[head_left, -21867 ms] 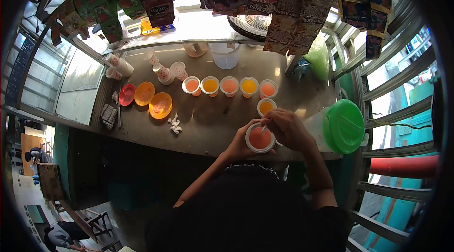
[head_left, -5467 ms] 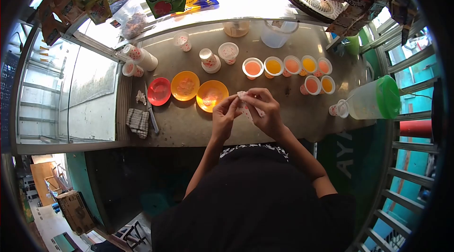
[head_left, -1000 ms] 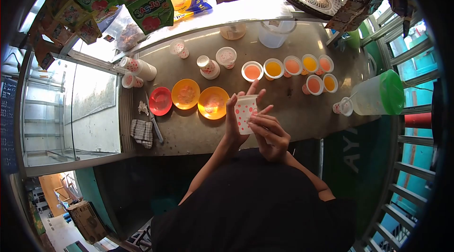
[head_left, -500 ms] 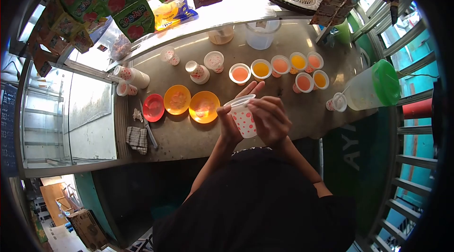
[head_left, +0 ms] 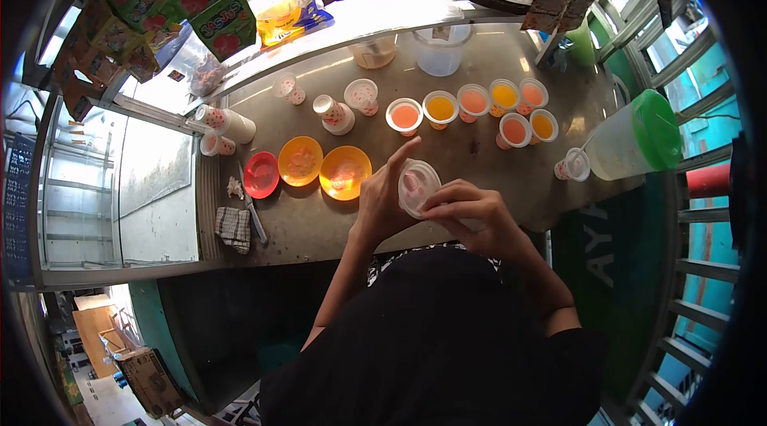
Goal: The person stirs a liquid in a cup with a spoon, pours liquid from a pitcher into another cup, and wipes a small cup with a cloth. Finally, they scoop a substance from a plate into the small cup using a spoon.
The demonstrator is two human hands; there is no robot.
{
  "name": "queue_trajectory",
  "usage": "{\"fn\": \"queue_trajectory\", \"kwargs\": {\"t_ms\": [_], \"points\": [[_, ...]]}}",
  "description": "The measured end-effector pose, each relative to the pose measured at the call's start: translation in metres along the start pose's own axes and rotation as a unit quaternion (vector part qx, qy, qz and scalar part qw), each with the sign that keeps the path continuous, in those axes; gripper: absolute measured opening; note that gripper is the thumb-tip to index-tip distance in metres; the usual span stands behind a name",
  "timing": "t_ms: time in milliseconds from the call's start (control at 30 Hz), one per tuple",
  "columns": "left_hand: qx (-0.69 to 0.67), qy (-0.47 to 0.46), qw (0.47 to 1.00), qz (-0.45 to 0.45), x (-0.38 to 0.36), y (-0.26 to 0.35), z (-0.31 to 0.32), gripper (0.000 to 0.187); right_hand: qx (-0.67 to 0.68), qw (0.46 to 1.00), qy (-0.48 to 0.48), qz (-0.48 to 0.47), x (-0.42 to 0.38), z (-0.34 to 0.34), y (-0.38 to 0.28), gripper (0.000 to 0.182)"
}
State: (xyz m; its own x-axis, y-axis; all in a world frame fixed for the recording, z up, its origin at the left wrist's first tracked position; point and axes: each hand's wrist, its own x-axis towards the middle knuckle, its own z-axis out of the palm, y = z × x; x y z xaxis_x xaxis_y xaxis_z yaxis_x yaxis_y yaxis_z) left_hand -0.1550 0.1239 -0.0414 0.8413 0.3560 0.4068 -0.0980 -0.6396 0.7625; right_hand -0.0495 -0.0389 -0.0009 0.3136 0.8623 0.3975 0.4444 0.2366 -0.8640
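Observation:
A clear plastic cup with pink dots (head_left: 419,185) is tilted so that its round mouth faces me. My left hand (head_left: 380,204) is closed around the cup's left side, with one finger stretched out past it. At the lower right of the rim, my right hand (head_left: 473,214) pinches the edge between thumb and fingers. No drink shows inside the cup. Just left of my hands lies an orange plate (head_left: 365,180) with pale pinkish pieces on it. Beyond them stands a cup of orange-pink drink (head_left: 405,115), one of several filled cups.
A second orange plate (head_left: 318,156), a red plate (head_left: 273,178), a knife (head_left: 256,220) and a checked cloth (head_left: 232,228) lie at left. Stacked cups (head_left: 339,120) stand behind. A green-lidded pitcher (head_left: 619,150) and a smaller cup (head_left: 577,164) are at right. Sachets (head_left: 226,25) hang above.
The cup has turned from nearly upright to mouth toward me. My right hand has moved lower along its rim, and my left hand has shifted around its side.

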Motion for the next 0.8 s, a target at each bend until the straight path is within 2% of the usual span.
{"fn": "queue_trajectory", "kwargs": {"t_ms": [33, 100, 167, 233, 267, 333, 367, 400, 467, 500, 533, 567, 600, 633, 700, 733, 767, 800], "points": [[0.088, 0.022, 0.994, 0.063, -0.001, -0.003, 0.002, 0.084, 0.027, 1.000, -0.015, 0.002, -0.002, 0.002, -0.001, 0.022], [0.082, 0.025, 0.994, 0.064, -0.006, -0.002, 0.003, 0.077, 0.011, 0.999, -0.028, -0.009, -0.008, -0.002, 0.003, 0.025], [0.076, 0.028, 0.995, 0.066, -0.007, 0.003, 0.002, 0.070, -0.077, 0.993, -0.065, -0.064, -0.011, -0.011, 0.003, 0.030], [-0.090, -0.063, 0.992, -0.060, -0.004, 0.011, 0.001, 0.062, -0.115, 0.988, -0.079, -0.067, -0.009, -0.022, 0.006, 0.031], [-0.092, -0.067, 0.992, -0.058, -0.002, 0.010, 0.003, 0.062, -0.153, 0.981, -0.096, -0.072, -0.008, -0.028, 0.007, 0.033], [-0.219, -0.150, 0.964, -0.026, 0.002, 0.004, 0.007, 0.058, -0.166, 0.975, -0.118, -0.085, -0.004, -0.036, 0.006, 0.033], [-0.219, -0.152, 0.963, -0.025, 0.000, 0.000, 0.008, 0.058, -0.175, 0.968, -0.145, -0.101, -0.001, -0.039, 0.007, 0.034], [-0.311, -0.233, 0.915, -0.108, -0.002, -0.003, 0.008, 0.056, -0.176, 0.969, -0.144, -0.100, 0.001, -0.039, 0.011, 0.034], [-0.437, -0.386, 0.773, -0.251, -0.002, -0.003, 0.014, 0.053, -0.159, 0.962, -0.153, -0.159, 0.007, -0.038, 0.019, 0.033], [-0.436, -0.387, 0.774, -0.249, -0.005, -0.011, 0.023, 0.053, -0.161, 0.962, -0.152, -0.161, 0.011, -0.038, 0.019, 0.033], [-0.592, -0.402, 0.666, -0.209, -0.012, -0.022, 0.034, 0.057, -0.138, 0.960, -0.149, -0.192, 0.015, -0.037, 0.018, 0.033], [-0.726, -0.403, 0.533, -0.162, -0.019, -0.033, 0.045, 0.061, -0.116, 0.957, -0.147, -0.223, 0.019, -0.037, 0.017, 0.034], [-0.751, -0.406, 0.498, -0.150, -0.013, -0.019, 0.046, 0.065, -0.118, 0.956, -0.146, -0.224, 0.023, -0.037, 0.015, 0.034], [-0.751, -0.407, 0.499, -0.148, -0.009, -0.016, 0.053, 0.065, -0.092, 0.955, -0.155, -0.237, 0.027, -0.037, 0.011, 0.035], [-0.824, -0.470, 0.305, -0.081, -0.001, -0.012, 0.065, 0.070, -0.066, 0.951, -0.165, -0.253, 0.031, -0.041, 0.007, 0.036], [-0.814, -0.502, 0.285, -0.068, 0.003, -0.022, 0.070, 0.071, -0.118, 0.945, -0.171, -0.252, 0.032, -0.043, 0.005, 0.037], [-0.813, -0.503, 0.287, -0.067, 0.002, -0.027, 0.070, 0.071, -0.169, 0.937, -0.176, -0.251, 0.033, -0.044, 0.003, 0.037], [-0.809, -0.482, 0.312, -0.125, 0.003, -0.028, 0.064, 0.069, -0.170, 0.936, -0.176, -0.254, 0.033, -0.046, 0.002, 0.037]]}}
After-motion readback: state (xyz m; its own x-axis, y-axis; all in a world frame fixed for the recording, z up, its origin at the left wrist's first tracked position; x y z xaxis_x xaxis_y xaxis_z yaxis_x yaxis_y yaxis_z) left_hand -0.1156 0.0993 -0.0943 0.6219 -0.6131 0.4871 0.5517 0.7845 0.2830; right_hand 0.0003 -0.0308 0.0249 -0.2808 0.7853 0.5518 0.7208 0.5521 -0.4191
